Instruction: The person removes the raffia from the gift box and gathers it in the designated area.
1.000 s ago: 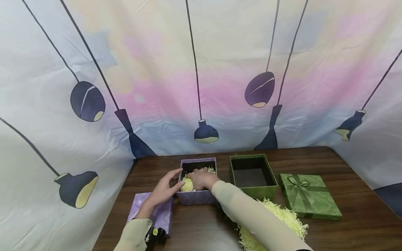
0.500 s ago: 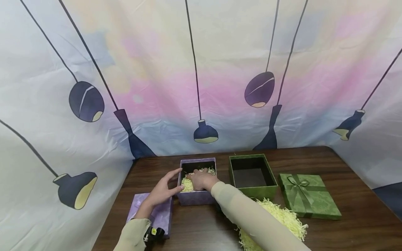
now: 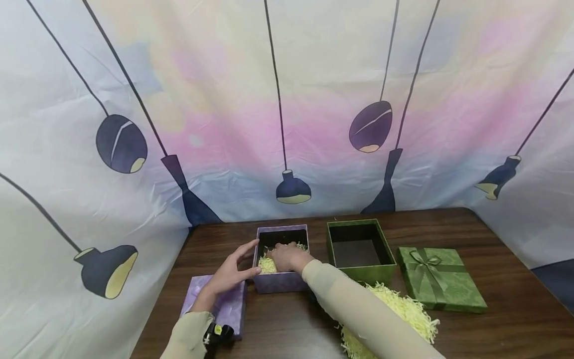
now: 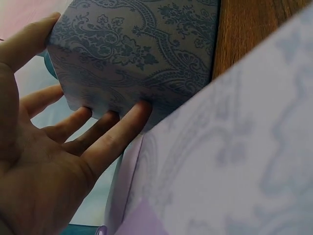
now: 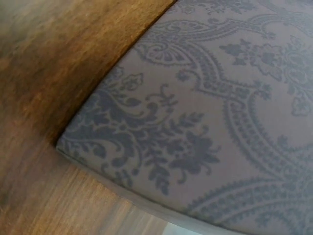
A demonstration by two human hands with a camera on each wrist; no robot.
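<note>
A purple patterned box (image 3: 281, 283) stands lidless toward the back of the table, with pale yellow shredded paper (image 3: 267, 266) inside. My right hand (image 3: 289, 258) reaches into it and presses on the paper; its fingertips are partly hidden. At the left side of the box, my left hand (image 3: 228, 274) holds its fingers spread. The left wrist view has those fingertips touching the patterned box wall (image 4: 132, 63), the thumb at its edge. In the right wrist view only the outer box wall (image 5: 195, 122) and the table show.
The purple lid (image 3: 230, 309) lies under my left forearm. An open green box (image 3: 365, 275) stands right of the purple one, its bowed green lid (image 3: 444, 279) beside it. A heap of yellow shredded paper (image 3: 403, 309) lies partly under my right sleeve. A printed curtain (image 3: 332, 124) hangs behind.
My right hand stays in the purple box on the paper, with its fingers shifting only slightly. The left hand and the boxes have hardly moved.
</note>
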